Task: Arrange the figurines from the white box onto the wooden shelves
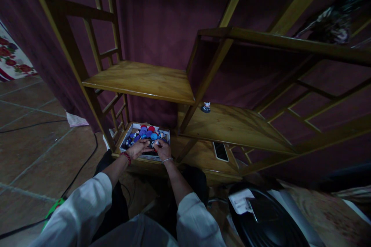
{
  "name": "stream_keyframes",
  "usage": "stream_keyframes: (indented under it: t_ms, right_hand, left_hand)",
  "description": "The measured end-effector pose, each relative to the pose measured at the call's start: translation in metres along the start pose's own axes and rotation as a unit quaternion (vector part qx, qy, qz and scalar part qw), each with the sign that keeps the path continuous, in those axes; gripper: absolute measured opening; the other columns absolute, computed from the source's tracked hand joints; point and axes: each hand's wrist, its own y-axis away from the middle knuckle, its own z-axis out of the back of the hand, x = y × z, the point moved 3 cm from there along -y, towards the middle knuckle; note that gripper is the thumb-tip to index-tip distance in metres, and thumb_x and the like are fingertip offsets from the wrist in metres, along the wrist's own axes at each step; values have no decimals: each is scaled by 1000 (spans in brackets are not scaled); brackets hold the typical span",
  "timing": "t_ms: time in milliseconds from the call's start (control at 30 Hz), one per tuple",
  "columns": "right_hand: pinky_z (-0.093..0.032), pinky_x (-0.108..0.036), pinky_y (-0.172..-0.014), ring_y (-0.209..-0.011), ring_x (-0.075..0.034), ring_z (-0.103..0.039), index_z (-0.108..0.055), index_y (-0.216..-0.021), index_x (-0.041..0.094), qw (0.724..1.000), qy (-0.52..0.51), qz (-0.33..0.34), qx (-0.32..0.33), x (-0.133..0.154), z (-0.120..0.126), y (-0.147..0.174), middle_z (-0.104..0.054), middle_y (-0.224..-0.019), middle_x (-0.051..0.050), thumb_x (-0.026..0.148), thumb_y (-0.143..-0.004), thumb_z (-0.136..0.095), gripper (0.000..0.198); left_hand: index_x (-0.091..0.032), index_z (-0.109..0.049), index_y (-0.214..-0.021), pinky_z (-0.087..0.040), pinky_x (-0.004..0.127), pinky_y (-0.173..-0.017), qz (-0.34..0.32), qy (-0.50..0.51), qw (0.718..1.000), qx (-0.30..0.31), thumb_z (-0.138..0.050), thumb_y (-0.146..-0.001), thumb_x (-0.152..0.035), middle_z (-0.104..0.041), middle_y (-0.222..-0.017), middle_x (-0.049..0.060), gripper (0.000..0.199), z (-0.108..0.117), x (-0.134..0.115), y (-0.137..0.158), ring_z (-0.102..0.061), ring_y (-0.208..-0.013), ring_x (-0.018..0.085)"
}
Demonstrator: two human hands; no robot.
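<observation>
The right hand's (pixel 163 149) thumb and fingers pinch a small pale-and-dark figurine (pixel 153 144), held above a shallow white cardboard box (pixel 168 136); the left hand's (pixel 138 148) fingers curl close beside it, though whether they grip anything I cannot tell. Inside the box lie round red, purple and blue discs (pixel 154 136) among more little figurines. A slanting wooden post (pixel 189 115) stands right of the box, and a yellow-brown wooden shelf (pixel 145 79) spans above; both forearms come in over the box's front edge. Past the post, a small figurine on a dark base (pixel 206 108) stands near the left end of another wooden shelf (pixel 240 129). Below lies a white-rimmed phone, dark face up (pixel 220 151). On a black seat (pixel 272 224), a white paper slip (pixel 241 200) bears marks too blurred to read.
</observation>
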Motion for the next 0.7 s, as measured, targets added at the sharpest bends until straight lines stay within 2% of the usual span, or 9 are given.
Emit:
stream_keyframes:
  t_ms: [100, 267, 433, 700]
  right_hand:
    - [-45, -20, -67, -72, -12, -61, -64, -82, 25, 1000, 9, 6, 0, 2, 1, 1, -67, -76, 4, 36, -71, -56, 18]
    - [-45, -20, -65, -71, -12, -60, -64, -80, 25, 1000, 25, 5, -12, 1, 0, 1, -67, -74, 3, 37, -71, -55, 17]
    - [-44, -20, -62, -68, -12, -60, -64, -78, 24, 1000, 20, 1, -15, -1, -2, 0, -66, -71, 3, 39, -71, -54, 19]
    - [-44, -21, -63, -69, -13, -60, -64, -76, 23, 999, 29, -17, -7, 1, 0, 0, -66, -72, 2, 40, -71, -54, 20]
  left_hand:
    - [-13, -61, -84, -49, 36, -83, 6, 6, 1000, 3, -65, -70, -15, -64, -90, 7, 15, -1, 0, 2, -60, -89, 16]
    - [-12, -60, -86, -48, 37, -85, 17, 9, 1000, -17, -66, -67, -10, -64, -89, 6, 19, -1, -1, 4, -61, -87, 16]
    - [-13, -62, -88, -48, 37, -85, 14, 15, 1000, -7, -66, -66, -7, -64, -88, 6, 23, -1, -1, 5, -61, -86, 16]
    - [-15, -65, -88, -46, 37, -88, -7, 4, 1000, 15, -68, -61, -5, -60, -102, 6, 29, 3, 1, 0, -57, -95, 18]
